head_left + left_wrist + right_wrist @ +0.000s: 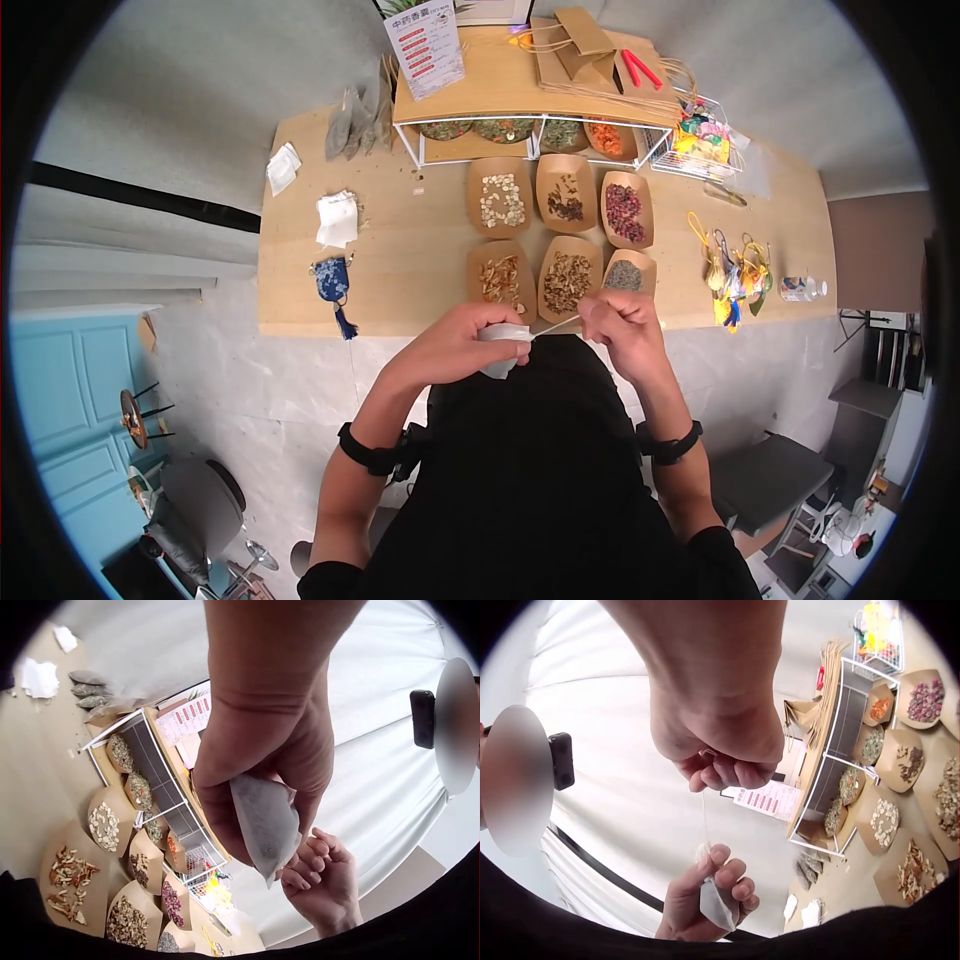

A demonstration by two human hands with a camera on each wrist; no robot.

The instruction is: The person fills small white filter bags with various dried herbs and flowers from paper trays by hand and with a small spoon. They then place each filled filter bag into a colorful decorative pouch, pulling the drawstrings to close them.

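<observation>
One small, soft, greyish-white pouch (500, 364) in the left hand (455, 345), held in front of the black-clad torso near the front edge of the pale wood table (420, 270). Left grip: thumb and fingers closed round the pouch, pinching it near its top. Right hand (627, 328): fingers curled in, pinching a thin white string (557, 325) — the string runs straight across to the pouch top. Hands apart, string spans the gap.

Just beyond the hands, front row: a brown paper tray of orange-brown slivers (473, 268), a brown paper tray of tan chopped bits (571, 242) and a brown paper tray of fine grey grains (649, 272). Second row behind: white pieces, dark brown bits, dark pink buds.

Left side of table: a blue floral pouch with dark blue tassel (331, 281), a pile of flat white pouches (337, 220) behind it. Right side: a bunch of yellow and multicoloured tasselled ornaments (737, 277), then a clear plastic bottle (798, 289) — lying on its side.
</observation>
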